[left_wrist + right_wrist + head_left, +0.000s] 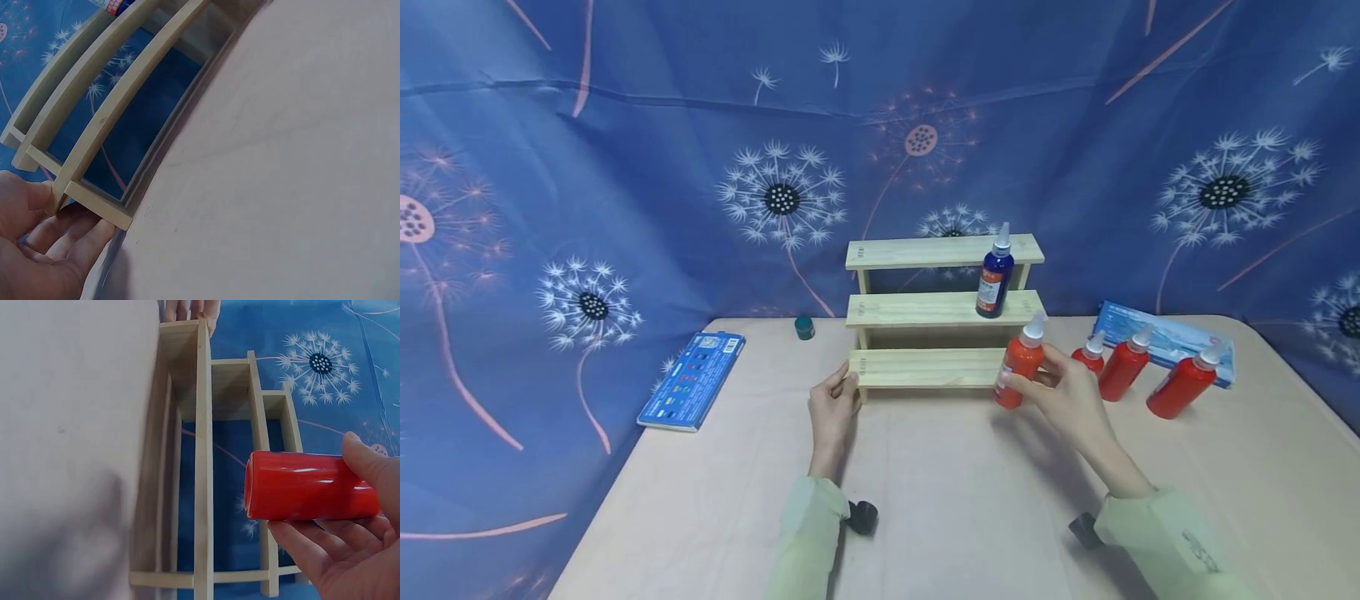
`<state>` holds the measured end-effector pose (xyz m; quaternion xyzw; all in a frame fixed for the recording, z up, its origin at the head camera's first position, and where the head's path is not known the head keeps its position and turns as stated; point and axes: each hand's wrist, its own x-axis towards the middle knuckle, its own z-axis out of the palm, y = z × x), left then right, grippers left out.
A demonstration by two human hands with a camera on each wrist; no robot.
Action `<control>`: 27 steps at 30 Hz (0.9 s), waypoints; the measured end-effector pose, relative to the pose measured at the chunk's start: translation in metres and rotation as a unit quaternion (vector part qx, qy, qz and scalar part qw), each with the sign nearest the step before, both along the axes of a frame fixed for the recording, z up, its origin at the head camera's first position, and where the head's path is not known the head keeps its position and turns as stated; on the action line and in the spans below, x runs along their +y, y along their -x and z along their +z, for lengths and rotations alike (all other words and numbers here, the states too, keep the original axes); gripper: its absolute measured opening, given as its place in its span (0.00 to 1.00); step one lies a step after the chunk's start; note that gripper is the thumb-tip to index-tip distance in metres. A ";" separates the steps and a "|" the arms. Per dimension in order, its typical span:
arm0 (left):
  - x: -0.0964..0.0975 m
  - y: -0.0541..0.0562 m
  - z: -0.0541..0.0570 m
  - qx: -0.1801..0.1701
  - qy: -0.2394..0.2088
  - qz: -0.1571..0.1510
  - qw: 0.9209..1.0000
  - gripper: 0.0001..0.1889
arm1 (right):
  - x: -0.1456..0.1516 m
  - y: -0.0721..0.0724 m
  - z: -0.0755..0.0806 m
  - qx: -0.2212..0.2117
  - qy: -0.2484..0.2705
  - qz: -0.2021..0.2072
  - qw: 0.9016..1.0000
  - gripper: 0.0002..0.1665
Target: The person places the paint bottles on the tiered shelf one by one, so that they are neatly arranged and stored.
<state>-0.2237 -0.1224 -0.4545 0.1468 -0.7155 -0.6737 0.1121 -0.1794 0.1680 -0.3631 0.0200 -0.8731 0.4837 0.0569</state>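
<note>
1. Head: left hand (833,408) grips wooden rack (925,367), lower-left end; right hand (1072,398) grips orange-red bottle (1021,365) at rack's lower right. Blue bottle (994,283) on rack's middle shelf; red bottles (1123,371) right of rack. Labels illegible.
2. Left wrist: fingers pinch rack.
3. Right wrist: fingers curl round orange-red bottle.

No readable text; print on blue bottle (995,283) and left box (692,382) apparently too small.

left hand (833,407): gripping | right hand (1072,402): gripping | left arm (808,529), right arm (1165,533): reaching forward
</note>
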 end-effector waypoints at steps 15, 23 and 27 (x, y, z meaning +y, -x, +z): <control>-0.002 0.001 -0.004 0.007 0.009 0.002 1.000 0.18 | -0.028 0.020 0.008 0.026 0.039 0.023 0.999 0.36; -0.002 0.000 -0.003 0.008 0.027 -0.001 1.000 0.18 | -0.045 0.040 0.011 0.058 0.036 0.037 0.997 0.31; -0.001 0.000 -0.003 0.011 0.027 -0.002 1.000 0.18 | -0.053 0.050 0.014 0.061 0.030 0.033 0.997 0.31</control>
